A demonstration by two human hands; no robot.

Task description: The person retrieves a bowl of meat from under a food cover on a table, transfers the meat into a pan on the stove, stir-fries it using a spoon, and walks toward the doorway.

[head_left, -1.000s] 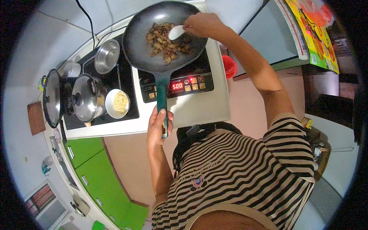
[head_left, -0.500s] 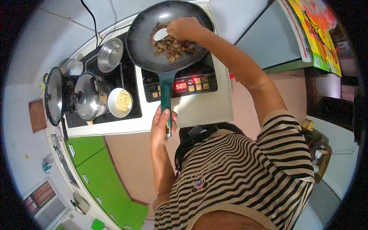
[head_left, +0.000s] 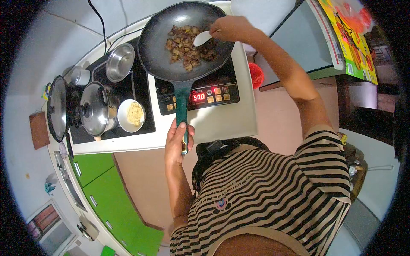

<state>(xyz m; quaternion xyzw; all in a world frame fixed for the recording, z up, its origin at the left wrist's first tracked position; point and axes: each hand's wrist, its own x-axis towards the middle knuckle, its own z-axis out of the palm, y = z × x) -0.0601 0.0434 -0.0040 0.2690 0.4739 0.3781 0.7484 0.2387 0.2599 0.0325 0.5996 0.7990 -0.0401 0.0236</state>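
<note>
Currently, the left hand [head_left: 178, 140] grips the handle [head_left: 182, 104] of one pan [head_left: 154, 55] by the near edge of the white counter [head_left: 228, 121], with room between cooker [head_left: 232, 87] and edge. Over the pan, the right hand [head_left: 230, 29] pinches one spoon [head_left: 202, 39] at the brown food [head_left: 185, 48]. Leftward sit one white bowl [head_left: 124, 116], one metal bowl [head_left: 120, 62], one lidded pot [head_left: 95, 100].

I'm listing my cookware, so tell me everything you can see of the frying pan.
The frying pan is broad and round, its dark grey inside metallic-looking and shiny near the far edge. Its dark green handle points toward the person, gripped near the end by the left hand. It sits over the black cooktop, hiding much of it. Browned food pieces lie inside; the right hand holds a white spoon over them, contact unclear.
</note>
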